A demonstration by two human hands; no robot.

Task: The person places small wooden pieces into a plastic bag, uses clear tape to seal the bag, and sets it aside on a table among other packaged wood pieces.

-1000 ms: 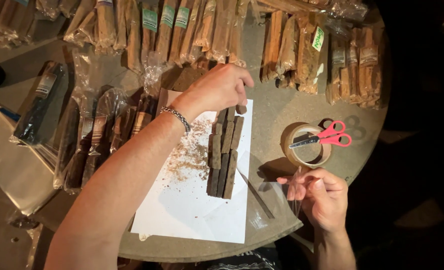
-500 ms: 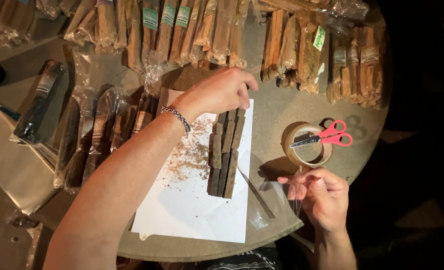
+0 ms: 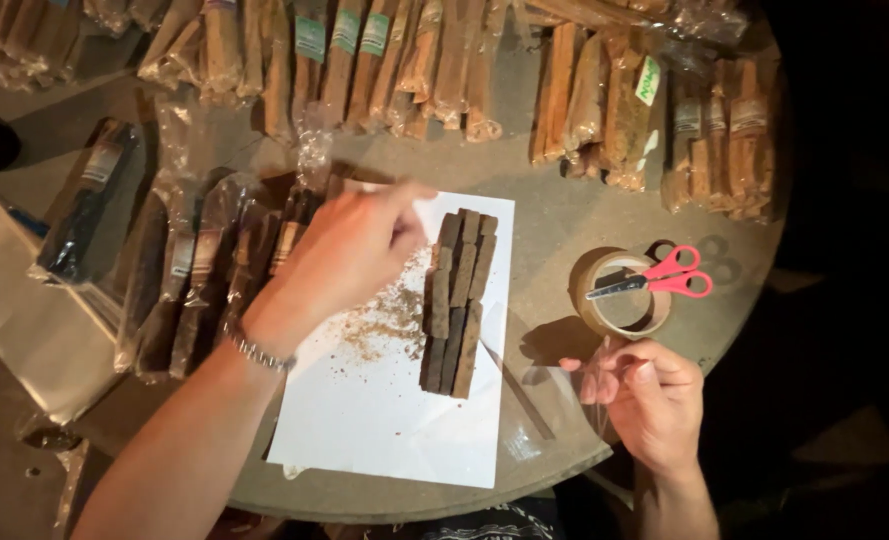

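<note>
Now the dark wood sticks lie in 1 tight stack on the white paper sheet, and my left hand, which half a second ago rested on the stack's top end, has pulled off to the left and hovers over the paper's upper corner. It is blurred, fingers loosely curled; I cannot tell whether it carries anything. So I judge the stack is squared up and let go for the moment. My right hand has not moved: it pinches the clear plastic sleeve at the bench edge, thumb and fingers narrow on the film. Crumbs of wood dust lie just left of the stack. Beyond, red scissors rest across the tape roll. Bagged bundles crowd the left, close under my left wrist.
</note>
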